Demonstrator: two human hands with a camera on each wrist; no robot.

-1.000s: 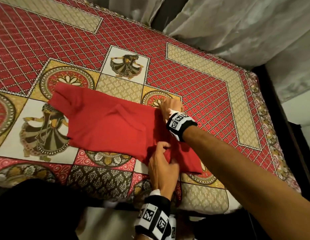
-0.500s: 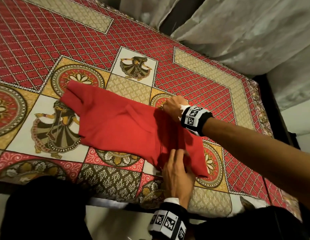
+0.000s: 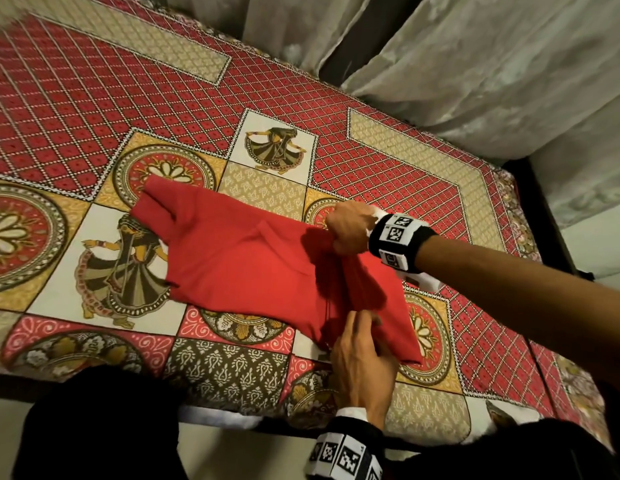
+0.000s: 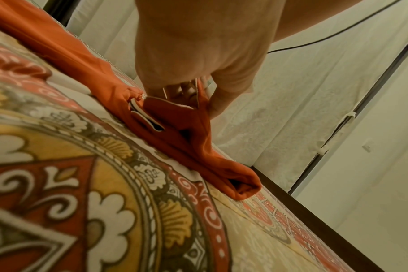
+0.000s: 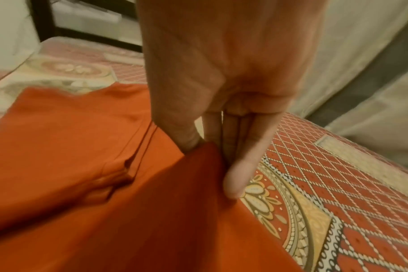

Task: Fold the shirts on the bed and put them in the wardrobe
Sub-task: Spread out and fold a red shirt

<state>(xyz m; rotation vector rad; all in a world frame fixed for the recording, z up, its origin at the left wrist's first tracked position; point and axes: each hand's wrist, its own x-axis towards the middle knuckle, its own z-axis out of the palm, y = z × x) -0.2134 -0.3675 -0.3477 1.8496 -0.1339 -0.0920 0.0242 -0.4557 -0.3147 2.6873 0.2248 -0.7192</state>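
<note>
The red shirt (image 3: 242, 268), near the bed (image 3: 423, 161) front edge, is pinched by the left hand (image 3: 362, 362) and right hand (image 3: 346, 228) mid-fold; carrying the gripped end over seems next.

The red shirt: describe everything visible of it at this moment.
The red shirt is plain soft fabric, lying mostly flat on the patterned bedspread near the bed's front edge, one sleeve end pointing away. A white-edged collar shows in the left wrist view. Its near end is bunched and lifted: the left hand pinches the collar area, and the right hand pinches the far edge.
</note>
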